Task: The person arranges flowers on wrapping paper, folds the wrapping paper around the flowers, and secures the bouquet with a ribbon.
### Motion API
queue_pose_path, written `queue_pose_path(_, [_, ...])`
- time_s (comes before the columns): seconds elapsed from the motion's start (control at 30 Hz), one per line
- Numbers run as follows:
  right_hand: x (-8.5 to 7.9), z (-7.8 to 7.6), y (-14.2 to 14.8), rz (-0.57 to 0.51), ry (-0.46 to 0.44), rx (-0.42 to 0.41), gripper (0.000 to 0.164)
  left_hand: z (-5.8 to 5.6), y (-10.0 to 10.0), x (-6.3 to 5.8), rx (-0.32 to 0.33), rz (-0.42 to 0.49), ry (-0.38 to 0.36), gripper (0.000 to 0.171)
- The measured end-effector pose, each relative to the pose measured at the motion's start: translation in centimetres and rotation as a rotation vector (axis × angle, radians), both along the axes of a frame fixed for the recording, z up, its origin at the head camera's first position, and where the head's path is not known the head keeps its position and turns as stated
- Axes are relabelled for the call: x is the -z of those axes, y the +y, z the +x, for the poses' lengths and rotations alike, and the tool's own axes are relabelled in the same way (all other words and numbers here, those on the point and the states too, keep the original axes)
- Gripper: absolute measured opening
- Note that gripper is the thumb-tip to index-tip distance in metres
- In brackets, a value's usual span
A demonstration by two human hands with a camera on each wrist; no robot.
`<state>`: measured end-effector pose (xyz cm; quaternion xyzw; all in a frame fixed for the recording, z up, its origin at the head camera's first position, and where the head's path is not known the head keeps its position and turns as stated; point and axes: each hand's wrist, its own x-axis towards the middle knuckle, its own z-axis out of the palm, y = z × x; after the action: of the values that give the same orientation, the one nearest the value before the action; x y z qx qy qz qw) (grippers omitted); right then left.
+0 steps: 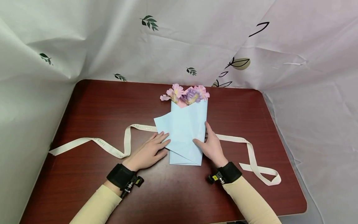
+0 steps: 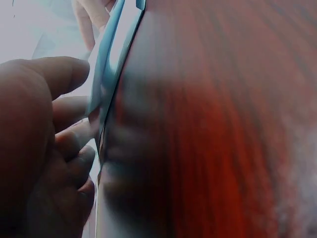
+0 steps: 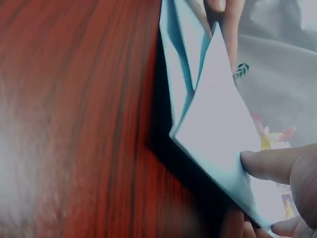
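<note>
Light blue wrapping paper (image 1: 185,130), folded round a small bouquet, lies in the middle of the table. Pink and purple flowers (image 1: 193,95) stick out of its top, with a bit of pink paper (image 1: 182,103) below them. My left hand (image 1: 149,151) rests flat with fingers straight on the slanted flap at the left edge. At the right edge my right hand (image 1: 212,147) grips the paper, thumb (image 3: 270,166) on its front and fingers round the side. A cream ribbon (image 1: 127,140) with printed letters passes behind the paper and comes out on both sides.
The dark red wooden table (image 1: 98,180) has rounded corners. White cloth (image 1: 112,40) with leaf prints hangs behind it and at both sides. On the right, the ribbon's tail (image 1: 268,171) loops near the table's edge.
</note>
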<state>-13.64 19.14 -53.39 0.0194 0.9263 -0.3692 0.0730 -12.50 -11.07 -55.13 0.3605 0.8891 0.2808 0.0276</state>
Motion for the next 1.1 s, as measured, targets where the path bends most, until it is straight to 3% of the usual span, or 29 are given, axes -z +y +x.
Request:
queue_pose_path(0.27, [0.3,-0.2,0.2,0.139,0.065,-0.017,0.086,0.2,-0.5,0.4,0.013,-0.078,-0.017,0.054])
queue_pose_path(0.67, [-0.3,-0.5,-0.4,0.130,0.026,0.040,0.102,0.7,-0.2,0.0,0.007,-0.148,-0.023,0.058])
queue_pose_path(0.8, [-0.8,-0.4,-0.7,-0.009,-0.039,0.097,0.103,0.8,-0.2,-0.3,0.009,-0.181,-0.031,0.059])
queue_pose_path(0.9, [-1.0,-0.3,-0.7,-0.255,-0.164,0.156,0.102,0.8,-0.1,-0.2,0.011,-0.187,-0.036,0.060])
queue_pose_path(1.0, [-1.0,-0.4,-0.8,-0.505,-0.296,0.206,0.082,0.8,-0.1,-0.1,0.011,-0.187,-0.044,0.060])
queue_pose_path(1.1, [-0.7,-0.5,-0.9,-0.668,-0.392,0.212,0.058,0.8,-0.1,-0.2,0.009,-0.188,-0.053,0.060])
